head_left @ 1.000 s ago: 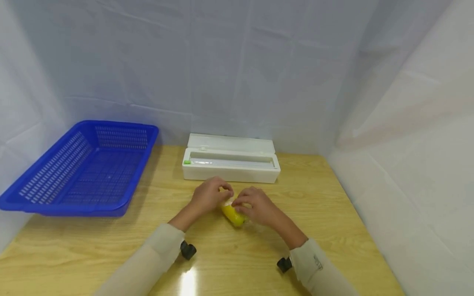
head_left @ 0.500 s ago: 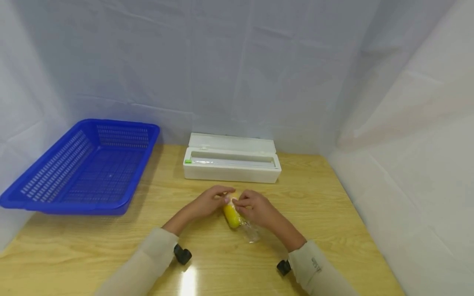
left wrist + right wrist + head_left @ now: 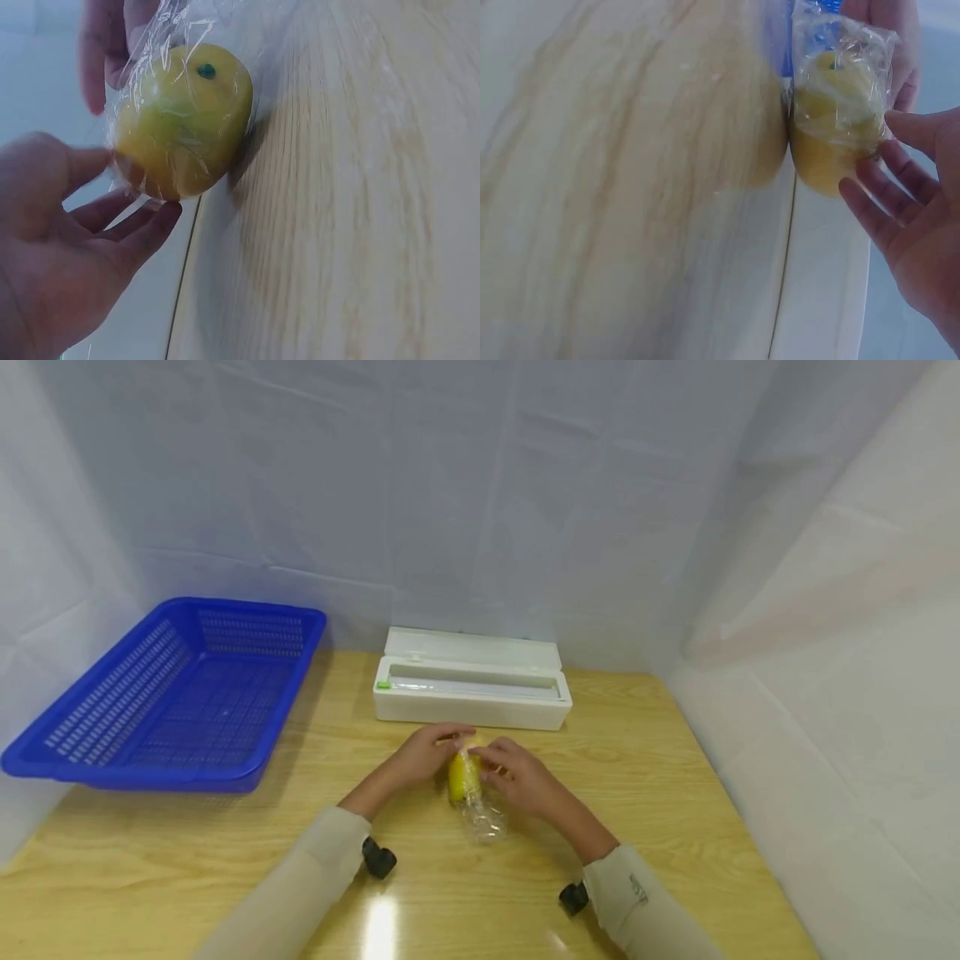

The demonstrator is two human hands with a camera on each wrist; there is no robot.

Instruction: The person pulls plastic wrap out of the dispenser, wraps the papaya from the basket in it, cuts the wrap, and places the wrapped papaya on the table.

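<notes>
A yellow lemon [image 3: 459,774] wrapped in clear cling film lies on the wooden table [image 3: 660,793] in front of me. A loose, crumpled tail of film [image 3: 483,820] trails from it toward me. My left hand [image 3: 429,752] holds the lemon's far left side. In the left wrist view its thumb and fingertips [image 3: 154,219] press the film on the lemon [image 3: 184,120]. My right hand [image 3: 513,774] holds the right side. In the right wrist view its fingertips [image 3: 862,191] and thumb touch the wrapped lemon [image 3: 831,131].
A white cling film dispenser box [image 3: 472,681] stands open just behind the hands. A blue perforated basket [image 3: 172,693] sits at the back left with nothing in it. White cloth walls close in the table at the back and right.
The lemon has turned from slanting to pointing straight away from me and moved slightly back. The film tail has stretched out toward me. Both hands stayed on it.
</notes>
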